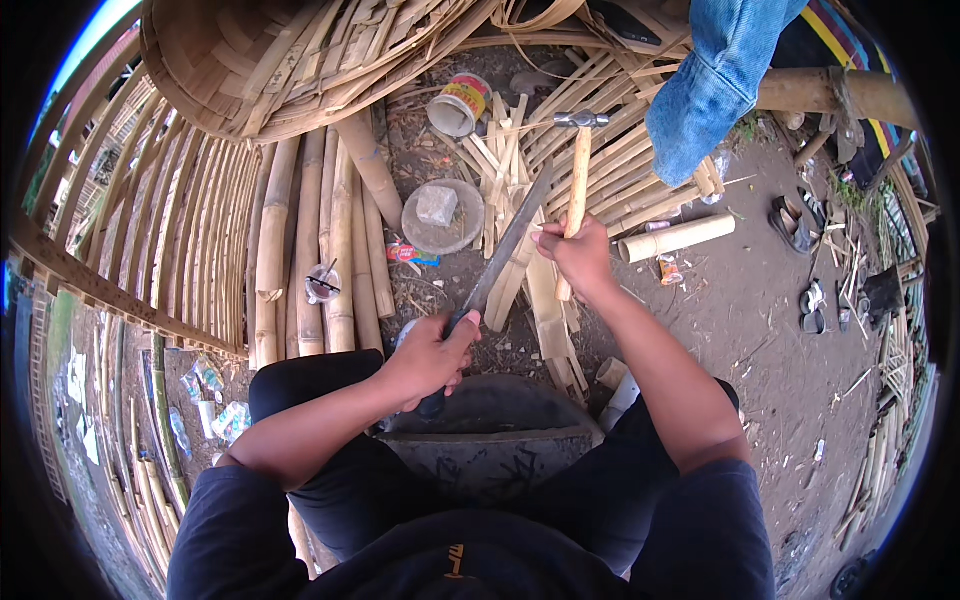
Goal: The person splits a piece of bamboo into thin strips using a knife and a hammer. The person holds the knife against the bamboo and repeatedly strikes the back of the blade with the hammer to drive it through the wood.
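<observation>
My left hand (432, 358) is closed around the dark handle of a long-bladed knife (511, 241), whose grey blade slants up and to the right. In my right hand (580, 254) is a hammer (579, 178), gripped by its pale wooden handle and held upright with the metal head at the top. The knife's tip ends just left of the hammer handle, and I cannot tell whether they touch. Split bamboo strips (545, 300) lie below and behind both tools. Between my knees stands a dark, rounded block-like object (500, 425).
Bamboo poles (340, 250) lie at the left beside a slatted bamboo frame (190, 220). A stone (436, 206) rests on a round slab (462, 235), near a tin can (460, 105). A woven basket (300, 70) hangs over the top left. Someone's denim-clad leg (715, 85) reaches in at upper right.
</observation>
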Motion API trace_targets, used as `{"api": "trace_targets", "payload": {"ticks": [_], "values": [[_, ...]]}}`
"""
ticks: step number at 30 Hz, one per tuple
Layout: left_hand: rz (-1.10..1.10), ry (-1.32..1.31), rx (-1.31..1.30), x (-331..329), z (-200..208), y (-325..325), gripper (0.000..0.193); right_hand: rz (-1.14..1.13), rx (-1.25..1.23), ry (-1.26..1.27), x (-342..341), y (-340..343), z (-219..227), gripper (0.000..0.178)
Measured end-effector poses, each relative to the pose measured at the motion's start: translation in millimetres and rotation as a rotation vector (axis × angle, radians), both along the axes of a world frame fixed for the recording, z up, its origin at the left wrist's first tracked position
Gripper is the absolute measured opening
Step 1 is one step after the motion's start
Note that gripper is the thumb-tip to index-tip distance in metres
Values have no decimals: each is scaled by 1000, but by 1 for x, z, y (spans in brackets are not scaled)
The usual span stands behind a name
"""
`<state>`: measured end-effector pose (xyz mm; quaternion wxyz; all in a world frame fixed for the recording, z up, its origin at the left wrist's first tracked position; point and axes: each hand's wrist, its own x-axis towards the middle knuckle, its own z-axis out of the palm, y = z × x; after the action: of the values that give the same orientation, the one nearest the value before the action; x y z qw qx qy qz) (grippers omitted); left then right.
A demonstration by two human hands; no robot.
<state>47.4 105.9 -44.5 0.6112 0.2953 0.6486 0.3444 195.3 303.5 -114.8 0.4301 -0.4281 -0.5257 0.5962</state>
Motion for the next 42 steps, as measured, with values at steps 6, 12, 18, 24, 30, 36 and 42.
{"api": "trace_targets", "payload": {"ticks": [6, 12, 18, 24, 30, 36, 42], "values": [[-7, 7, -19, -1, 0, -1, 33, 1, 5, -12, -1, -1, 1, 28], [22, 6, -30, 0, 2, 0, 34, 11, 14, -20, -3, 0, 1, 28], [-4, 35, 0, -4, -3, 0, 36, 2, 20, -53, -3, 3, -3, 29], [-283, 665, 238, -30, -12, 12, 47, -68, 122, -193, -2, 5, -8, 24], [-233, 738, 182, -30, -3, 15, 57, -115, 183, -278, -6, -5, 3, 22], [-217, 703, 192, -19, -13, 19, 51, -156, 310, -404, -4, -5, 9, 22], [-186, 475, 51, -35, 8, 23, 51, 15, 332, -801, 28, -8, 68, 38]]}}
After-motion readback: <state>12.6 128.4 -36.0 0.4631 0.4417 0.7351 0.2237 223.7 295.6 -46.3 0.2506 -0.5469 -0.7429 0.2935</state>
